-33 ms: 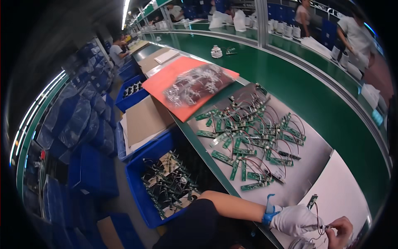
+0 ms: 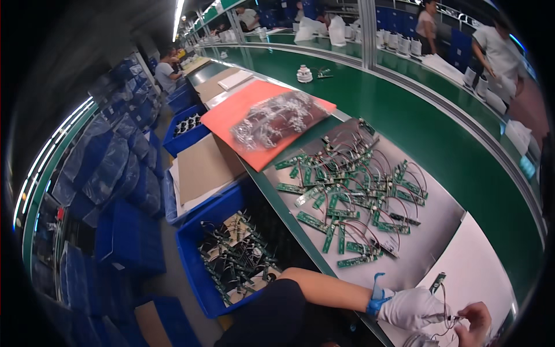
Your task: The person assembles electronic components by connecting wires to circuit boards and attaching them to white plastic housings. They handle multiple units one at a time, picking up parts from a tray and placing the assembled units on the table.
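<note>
At the lower right, my left hand [image 2: 407,308] wears a white glove and a blue wrist strap. Its fingers are closed on a small wired circuit board [image 2: 438,282], whose green strip sticks up past the glove. Dark and reddish wires [image 2: 445,301] loop down from it. My bare right hand [image 2: 477,322] pinches the wire end close to the gloved fingertips; the small part between the fingers is too tiny to make out. Under both hands lies a white sheet [image 2: 477,260]. A round pale object [image 2: 415,339] is partly cut off at the lower edge.
Many green circuit boards with wires [image 2: 352,196] lie on a metal-grey sheet [image 2: 428,243]. Beyond are a bagged bundle [image 2: 277,118] on an orange sheet [image 2: 222,115] and the green conveyor [image 2: 416,104]. A blue bin [image 2: 191,272] of boards stands left. Other people work farther off.
The whole view has shifted very slightly. Both hands keep their hold at the wires, and a person at the far right has moved a little.
</note>
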`<action>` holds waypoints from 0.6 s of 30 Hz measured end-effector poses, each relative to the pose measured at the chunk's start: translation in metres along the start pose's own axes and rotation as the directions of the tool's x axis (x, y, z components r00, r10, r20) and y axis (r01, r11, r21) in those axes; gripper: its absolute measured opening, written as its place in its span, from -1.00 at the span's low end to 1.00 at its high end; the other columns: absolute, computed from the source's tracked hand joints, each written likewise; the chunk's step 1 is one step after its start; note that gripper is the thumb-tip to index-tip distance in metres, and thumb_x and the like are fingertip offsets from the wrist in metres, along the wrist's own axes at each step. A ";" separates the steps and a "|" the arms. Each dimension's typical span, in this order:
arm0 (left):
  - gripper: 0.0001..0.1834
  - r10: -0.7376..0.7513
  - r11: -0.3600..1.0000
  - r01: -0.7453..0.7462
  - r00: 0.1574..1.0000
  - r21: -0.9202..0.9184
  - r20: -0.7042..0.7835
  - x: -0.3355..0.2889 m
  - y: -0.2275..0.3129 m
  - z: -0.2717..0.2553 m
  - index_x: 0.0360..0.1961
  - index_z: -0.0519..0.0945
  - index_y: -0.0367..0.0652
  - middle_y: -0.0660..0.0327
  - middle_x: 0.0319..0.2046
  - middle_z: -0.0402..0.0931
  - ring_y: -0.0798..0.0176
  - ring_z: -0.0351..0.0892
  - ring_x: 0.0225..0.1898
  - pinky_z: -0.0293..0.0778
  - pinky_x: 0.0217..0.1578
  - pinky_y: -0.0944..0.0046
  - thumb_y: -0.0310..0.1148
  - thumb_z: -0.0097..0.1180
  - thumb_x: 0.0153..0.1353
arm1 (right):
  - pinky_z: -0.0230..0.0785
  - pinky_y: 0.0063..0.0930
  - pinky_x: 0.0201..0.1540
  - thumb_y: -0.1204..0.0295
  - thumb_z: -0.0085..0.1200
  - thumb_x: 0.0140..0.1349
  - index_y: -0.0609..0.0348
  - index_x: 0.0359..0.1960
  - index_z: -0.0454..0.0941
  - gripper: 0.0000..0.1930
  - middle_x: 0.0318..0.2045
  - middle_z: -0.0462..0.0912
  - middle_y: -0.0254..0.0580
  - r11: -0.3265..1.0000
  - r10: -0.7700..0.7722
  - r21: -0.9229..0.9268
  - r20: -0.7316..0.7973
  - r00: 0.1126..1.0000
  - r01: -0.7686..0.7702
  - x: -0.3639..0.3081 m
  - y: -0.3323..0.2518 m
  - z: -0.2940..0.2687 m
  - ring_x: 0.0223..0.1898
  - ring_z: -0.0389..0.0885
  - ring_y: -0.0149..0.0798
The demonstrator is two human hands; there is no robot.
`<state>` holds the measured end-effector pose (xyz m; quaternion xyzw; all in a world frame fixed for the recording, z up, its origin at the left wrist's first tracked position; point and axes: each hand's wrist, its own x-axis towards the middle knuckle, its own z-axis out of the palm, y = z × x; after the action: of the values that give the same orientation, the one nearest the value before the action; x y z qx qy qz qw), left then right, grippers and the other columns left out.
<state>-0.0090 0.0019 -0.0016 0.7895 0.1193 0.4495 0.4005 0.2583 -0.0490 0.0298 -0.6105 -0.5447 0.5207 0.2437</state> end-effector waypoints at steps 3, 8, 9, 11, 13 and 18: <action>-0.80 -0.208 0.972 0.228 0.951 0.061 -0.231 -0.005 -0.003 0.001 -0.25 0.52 -0.15 0.06 -0.56 0.50 -0.01 0.50 -0.55 0.40 -0.53 0.15 -0.31 -0.02 0.16 | 0.06 -0.14 0.19 0.31 0.42 -0.28 0.19 0.30 -0.16 0.13 0.18 0.20 0.01 0.937 -0.346 -0.011 0.125 0.930 0.350 -0.005 -0.004 0.021 0.23 0.14 -0.11; -0.75 -0.321 0.923 0.364 0.908 0.128 -0.271 0.002 -0.020 0.012 -0.23 0.53 -0.18 -0.01 -0.52 0.52 -0.08 0.51 -0.50 0.43 -0.49 0.09 -0.27 0.00 0.15 | 0.05 -0.18 0.19 0.20 0.48 -0.41 0.18 0.31 -0.22 0.26 0.18 0.21 0.01 0.993 -0.051 0.113 0.273 0.961 0.020 -0.040 0.011 0.049 0.20 0.19 -0.07; -0.75 -0.332 0.918 0.376 0.902 0.125 -0.275 0.001 -0.020 0.011 -0.23 0.53 -0.18 -0.01 -0.52 0.52 -0.08 0.51 -0.50 0.43 -0.49 0.09 -0.26 0.00 0.15 | 0.09 -0.21 0.16 0.28 0.47 -0.41 0.21 0.28 -0.10 0.19 0.15 0.25 0.02 0.993 -0.116 0.054 0.349 0.930 0.103 -0.038 0.000 0.046 0.19 0.21 -0.09; -0.75 -0.359 0.909 0.401 0.892 0.116 -0.276 -0.002 -0.022 0.008 -0.23 0.53 -0.16 -0.02 -0.51 0.53 -0.08 0.52 -0.49 0.44 -0.49 0.07 -0.25 -0.01 0.16 | 0.11 -0.20 0.14 0.35 0.44 -0.40 0.22 0.22 0.06 0.05 0.10 0.32 0.02 0.994 0.029 -0.106 0.321 0.947 0.005 -0.037 -0.005 0.050 0.16 0.25 -0.10; -0.76 -0.367 0.902 0.410 0.894 0.137 -0.257 0.001 -0.023 0.007 -0.21 0.50 -0.14 0.01 -0.52 0.53 -0.08 0.53 -0.50 0.45 -0.49 0.06 -0.24 -0.03 0.17 | 0.14 -0.21 0.12 0.39 0.40 -0.38 0.24 0.14 0.22 -0.10 0.05 0.38 0.01 0.978 0.062 -0.206 0.342 0.938 0.011 -0.034 -0.009 0.047 0.12 0.30 -0.10; -0.62 -0.317 0.916 0.375 0.894 0.144 -0.316 0.019 -0.011 -0.012 -0.05 0.41 -0.17 -0.03 -0.39 0.49 -0.03 0.54 -0.40 0.48 -0.38 0.14 -0.24 0.03 0.13 | 0.36 -0.22 -0.05 0.32 0.38 -0.27 0.42 -0.06 0.38 -0.31 -0.41 0.60 -0.14 0.952 -0.186 0.296 0.333 0.924 0.085 0.017 -0.005 0.000 -0.26 0.58 -0.22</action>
<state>-0.0062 0.0257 0.0056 0.7182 0.3601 0.4658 0.3710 0.2541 -0.0321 0.0278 -0.4264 -0.5431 0.6754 0.2589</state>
